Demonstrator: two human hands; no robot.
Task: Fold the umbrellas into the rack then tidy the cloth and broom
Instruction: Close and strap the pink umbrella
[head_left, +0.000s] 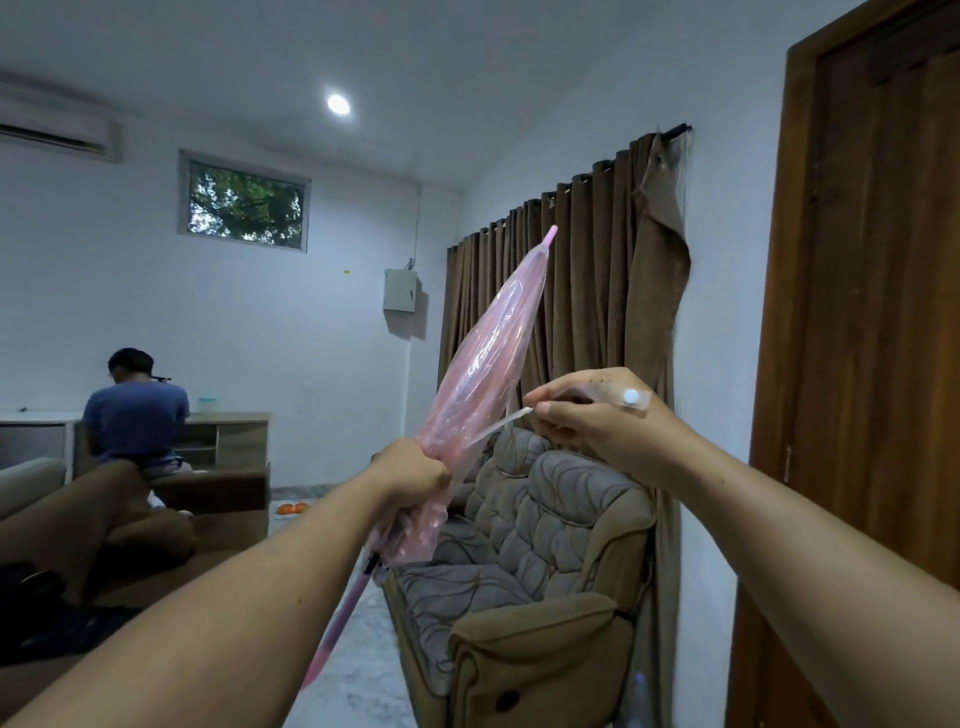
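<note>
Before brown curtains (571, 291) | left hand (410, 475) grips pink umbrella (483, 358) | right hand (587, 415) fingers pinch its strap (498, 423)

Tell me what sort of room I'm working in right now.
Most likely a home living room: a padded armchair stands by long brown curtains, with a wooden door at right and an air conditioner on the wall.

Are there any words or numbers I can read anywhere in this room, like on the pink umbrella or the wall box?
None can be read.
Pink umbrella: no print shows.
Grey wall box: one small dark mark, too small to read.
Air conditioner: no label shows.
Yellow spot on the wall: too small to tell.
</note>
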